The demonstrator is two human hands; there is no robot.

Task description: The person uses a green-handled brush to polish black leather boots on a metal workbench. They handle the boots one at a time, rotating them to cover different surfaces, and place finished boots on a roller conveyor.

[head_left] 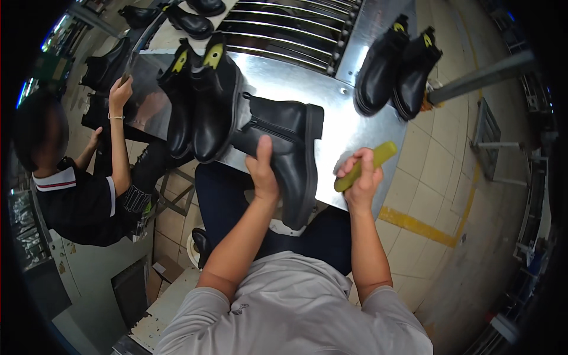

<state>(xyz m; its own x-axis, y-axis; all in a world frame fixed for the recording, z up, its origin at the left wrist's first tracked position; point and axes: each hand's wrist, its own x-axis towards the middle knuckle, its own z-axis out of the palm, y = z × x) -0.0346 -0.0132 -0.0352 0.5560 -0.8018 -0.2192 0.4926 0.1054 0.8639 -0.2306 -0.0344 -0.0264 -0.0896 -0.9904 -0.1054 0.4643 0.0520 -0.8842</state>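
A black ankle boot (296, 157) with a side zip lies tilted over the front edge of the metal table, its toe toward me and its heel at the far right. My left hand (263, 171) grips the boot's shaft side, thumb up on the leather; the other fingers are hidden behind it. To the right of the boot, my right hand (364, 186) is closed around a yellow-green oblong bar (376, 161). The bar is apart from the boot, and its exact kind is not clear.
On the metal table (272, 74) stand a pair of black boots (207, 109) at left and another pair (393, 74) at right. Behind them is a rack of metal rollers (284, 35). A co-worker (83, 177) sits at left near more boots. A metal post (479, 77) stands right.
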